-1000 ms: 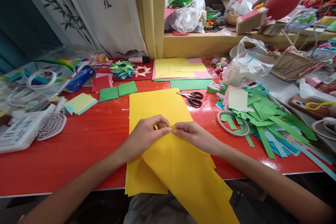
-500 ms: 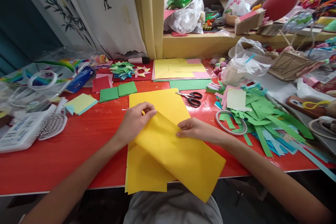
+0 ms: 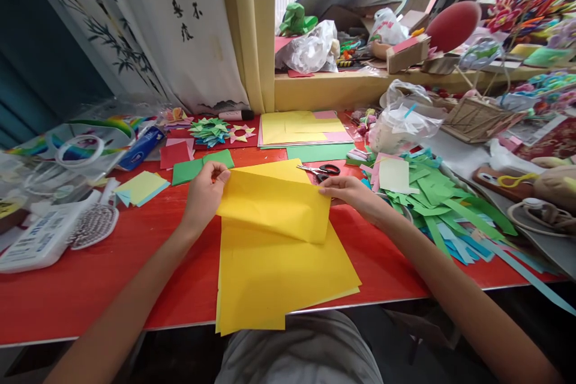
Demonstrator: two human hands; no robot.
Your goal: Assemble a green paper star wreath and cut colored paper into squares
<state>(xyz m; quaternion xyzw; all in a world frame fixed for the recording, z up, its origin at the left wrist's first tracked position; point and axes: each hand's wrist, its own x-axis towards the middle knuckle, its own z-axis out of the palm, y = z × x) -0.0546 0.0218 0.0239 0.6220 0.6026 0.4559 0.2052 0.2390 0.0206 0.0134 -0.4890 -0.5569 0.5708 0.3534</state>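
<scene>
Between my two hands a sheet of yellow paper is held up by its far corners, its near edge hanging loose. My left hand pinches the left corner, thumb on top. At the right corner, my right hand grips the sheet between thumb and fingers. Beneath it lie several more yellow sheets, slightly fanned, their near edges reaching past the table's front edge. Scissors with black handles lie just beyond my right hand, partly hidden by it.
Green paper strips are heaped at the right. Green paper squares and folded paper stars lie at back left. A hairbrush rests on the red table. Stacked coloured sheets lie at the back.
The held yellow sheet has turned from a slant to nearly level and moved away from my body. My left hand went left, and my right hand went right and away from me.
</scene>
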